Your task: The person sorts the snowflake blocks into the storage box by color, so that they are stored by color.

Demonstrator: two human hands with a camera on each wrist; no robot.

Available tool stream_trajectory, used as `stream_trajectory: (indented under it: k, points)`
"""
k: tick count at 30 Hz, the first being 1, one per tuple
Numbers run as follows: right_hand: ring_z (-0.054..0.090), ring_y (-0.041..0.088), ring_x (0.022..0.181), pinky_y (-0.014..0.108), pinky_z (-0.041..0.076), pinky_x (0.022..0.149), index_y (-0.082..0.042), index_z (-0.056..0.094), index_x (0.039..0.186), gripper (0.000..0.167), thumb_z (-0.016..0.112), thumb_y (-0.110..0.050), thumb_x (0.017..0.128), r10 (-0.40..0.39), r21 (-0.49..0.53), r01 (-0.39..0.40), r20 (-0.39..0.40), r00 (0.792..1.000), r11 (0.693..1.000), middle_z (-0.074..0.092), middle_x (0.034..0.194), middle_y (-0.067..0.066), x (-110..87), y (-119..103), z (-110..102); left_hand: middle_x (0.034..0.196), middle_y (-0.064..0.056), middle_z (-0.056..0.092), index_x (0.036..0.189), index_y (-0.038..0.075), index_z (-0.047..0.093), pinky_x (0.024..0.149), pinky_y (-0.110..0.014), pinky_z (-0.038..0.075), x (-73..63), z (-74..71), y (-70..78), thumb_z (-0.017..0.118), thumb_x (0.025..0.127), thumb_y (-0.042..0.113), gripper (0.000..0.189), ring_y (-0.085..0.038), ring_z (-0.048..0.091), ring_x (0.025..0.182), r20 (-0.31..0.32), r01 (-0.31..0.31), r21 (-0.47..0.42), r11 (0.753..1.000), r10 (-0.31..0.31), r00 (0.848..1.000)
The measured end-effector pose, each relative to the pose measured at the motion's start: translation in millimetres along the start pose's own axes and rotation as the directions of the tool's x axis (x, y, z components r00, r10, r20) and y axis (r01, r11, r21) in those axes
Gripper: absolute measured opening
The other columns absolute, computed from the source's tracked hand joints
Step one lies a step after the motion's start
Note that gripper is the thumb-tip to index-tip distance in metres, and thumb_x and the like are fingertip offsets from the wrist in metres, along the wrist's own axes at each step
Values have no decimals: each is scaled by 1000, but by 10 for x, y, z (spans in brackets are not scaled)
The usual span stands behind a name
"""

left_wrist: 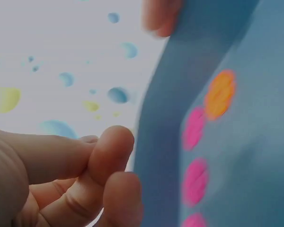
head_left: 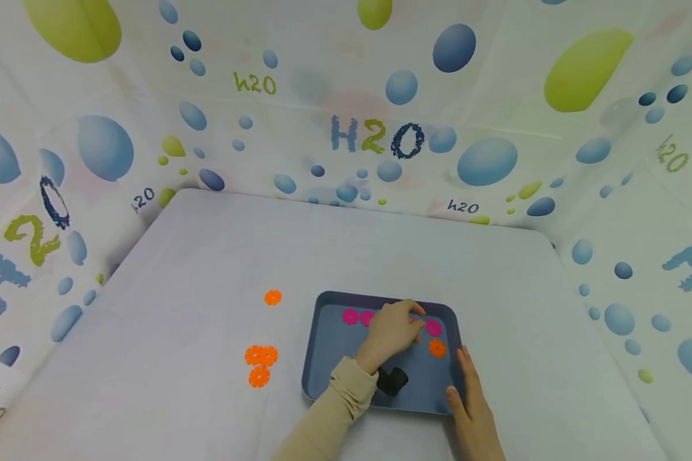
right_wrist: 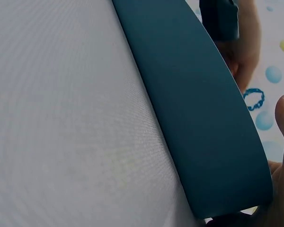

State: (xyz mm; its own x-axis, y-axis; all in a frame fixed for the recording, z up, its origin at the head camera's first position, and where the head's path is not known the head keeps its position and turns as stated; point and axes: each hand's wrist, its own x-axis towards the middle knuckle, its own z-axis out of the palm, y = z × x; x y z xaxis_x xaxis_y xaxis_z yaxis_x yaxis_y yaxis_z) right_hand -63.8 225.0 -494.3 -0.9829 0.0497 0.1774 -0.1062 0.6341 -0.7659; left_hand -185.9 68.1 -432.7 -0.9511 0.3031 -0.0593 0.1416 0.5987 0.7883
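A blue-grey tray [head_left: 329,358] holds a row of pink notched discs [head_left: 350,316] along its far side. Below the row's right end lies one orange notched disc [head_left: 436,347]. My left hand [head_left: 393,330] hovers over the tray's far part, covering the middle of the row. Its fingers are loosely bent, and no disc shows between thumb and fingertips in the left wrist view. At the tray's right side my right hand [head_left: 475,406] rests with fairly straight fingers along the outer wall and the thumb by the near right corner.
Left of the tray, a single orange disc [head_left: 273,297] lies on the white-covered table [head_left: 207,256]. Nearer sits a small cluster of orange discs [head_left: 258,376], some overlapping. A black device [head_left: 392,381] is at my left wrist. Printed curtains [head_left: 300,109] enclose the table.
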Motion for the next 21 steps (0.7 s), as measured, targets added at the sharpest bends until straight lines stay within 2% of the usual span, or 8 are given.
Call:
stream_trajectory:
  k: [2,4,8,13,15,17,19,21]
  points:
    - [6,-22,135,33,21,117,-19,21,155,63,50,-13,99,-2,-3,1,-5,1000,1000,19,161,16,-2,7,5,65,0,69,114,11,67,43,-20,33,-14,-149,-56,58,96,17,20,-10,51,47,-11,-20,-70,997,19,1000]
    - [6,-21,136,14,15,111,-20,20,155,64,50,-13,99,10,-11,-10,-6,1000,1000,19,161,15,-6,17,8,73,-2,71,117,9,65,45,-20,34,-20,-312,-126,54,98,14,22,-18,57,54,-22,-46,-153,987,43,999]
    - [5,-21,137,13,14,112,-20,20,156,64,49,-12,100,-2,-1,2,-3,1000,1000,17,162,12,-11,31,6,94,-9,74,125,9,60,49,-22,36,-30,-664,-316,48,100,10,28,-37,64,73,-49,-41,-309,950,27,998]
    - [5,-20,138,0,10,102,-15,21,155,63,50,-10,99,-60,-10,59,-23,998,998,19,160,18,-19,42,5,109,-14,70,129,7,57,60,-29,47,-63,-1020,-674,49,99,5,31,-40,64,82,-189,27,-388,921,-109,976]
    - [5,-21,137,10,12,112,-16,20,155,63,49,-10,100,-41,-3,41,-17,999,999,18,161,18,-25,47,-11,113,-16,69,130,5,56,70,-35,52,-87,-1117,-810,49,98,4,33,-40,65,85,-230,61,-414,908,-170,958]
    - [4,-22,135,36,18,120,-18,19,156,63,48,-12,100,-15,11,15,-1,1000,1000,16,162,16,-24,46,-25,116,-17,68,131,5,56,75,-37,52,-116,-1196,-936,50,98,5,34,-39,65,87,-254,102,-435,895,-230,939]
    - [4,-23,134,63,22,113,-20,17,156,63,48,-13,101,9,34,-9,20,1000,999,13,163,14,-18,39,-26,118,-17,68,131,5,55,75,-32,50,-151,-1263,-1042,51,97,5,34,-39,65,89,-272,133,-454,881,-279,921]
    - [3,-23,133,76,24,98,-19,17,156,63,47,-14,101,7,52,-9,32,999,999,12,163,16,-4,28,-10,120,-17,67,132,6,55,71,-26,47,-189,-1320,-1136,53,97,6,34,-39,65,91,-292,161,-461,872,-321,901]
